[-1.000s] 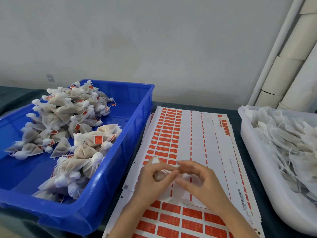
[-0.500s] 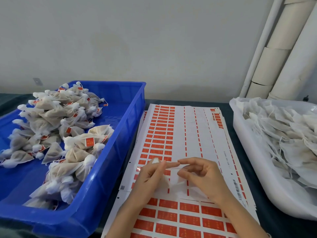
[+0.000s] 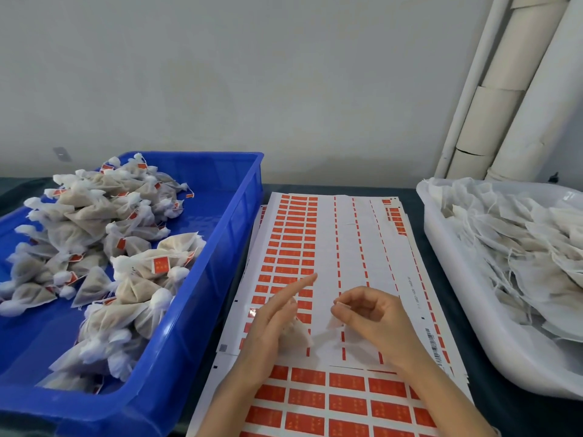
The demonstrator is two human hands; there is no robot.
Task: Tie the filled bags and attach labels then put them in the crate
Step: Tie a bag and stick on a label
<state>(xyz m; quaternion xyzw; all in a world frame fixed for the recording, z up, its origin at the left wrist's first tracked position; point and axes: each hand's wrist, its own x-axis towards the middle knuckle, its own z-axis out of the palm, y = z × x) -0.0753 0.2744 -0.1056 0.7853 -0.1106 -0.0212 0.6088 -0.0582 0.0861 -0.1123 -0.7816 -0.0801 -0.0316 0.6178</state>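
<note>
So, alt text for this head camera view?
A person's left hand holds a small filled bag and the right hand pinches a small pale piece above sheets of orange labels. A blue crate of tied, labelled bags sits left, a white tub of untied bags right.

Both hands sit over the near half of the label sheet (image 3: 347,247). The left hand (image 3: 268,326) grips a small bag (image 3: 299,335), forefinger straight (pointing away); the right hand (image 3: 372,313) curls, thumb meeting forefinger.
</note>
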